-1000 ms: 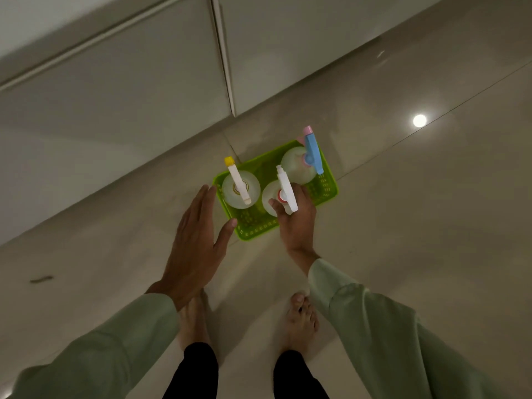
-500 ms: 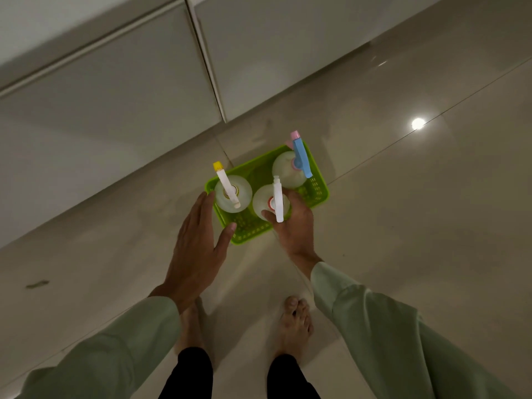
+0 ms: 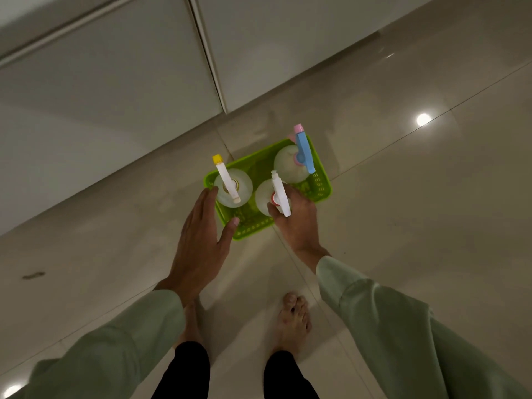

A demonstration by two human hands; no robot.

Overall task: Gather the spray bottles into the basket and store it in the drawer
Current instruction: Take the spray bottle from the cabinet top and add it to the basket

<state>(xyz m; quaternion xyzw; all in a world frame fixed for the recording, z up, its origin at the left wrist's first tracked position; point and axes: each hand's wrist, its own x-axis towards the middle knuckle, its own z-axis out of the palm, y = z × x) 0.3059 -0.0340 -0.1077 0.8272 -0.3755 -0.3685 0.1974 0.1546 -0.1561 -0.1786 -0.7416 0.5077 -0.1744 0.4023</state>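
A green plastic basket (image 3: 324, 182) stands on the tiled floor in front of the cabinet. Three clear spray bottles stand upright in it: a yellow-tipped one (image 3: 230, 182) at the left end, a blue-and-pink-nozzled one (image 3: 288, 165) at the far right, and a white-nozzled one (image 3: 277, 191) at the near side. My right hand (image 3: 299, 223) is wrapped around the white-nozzled bottle from the near side. My left hand (image 3: 201, 240) is spread open at the basket's left near corner, fingertips by the rim and thumb over the near edge.
Pale, handle-less cabinet fronts (image 3: 115, 96) run along the top, split by a vertical gap (image 3: 207, 53). My bare feet (image 3: 293, 318) stand just behind the basket. A small dark mark (image 3: 34, 275) lies on the glossy floor at the left.
My left hand has moved forward from beside the basket to its left near corner. My right hand has stayed on the white-nozzled bottle.
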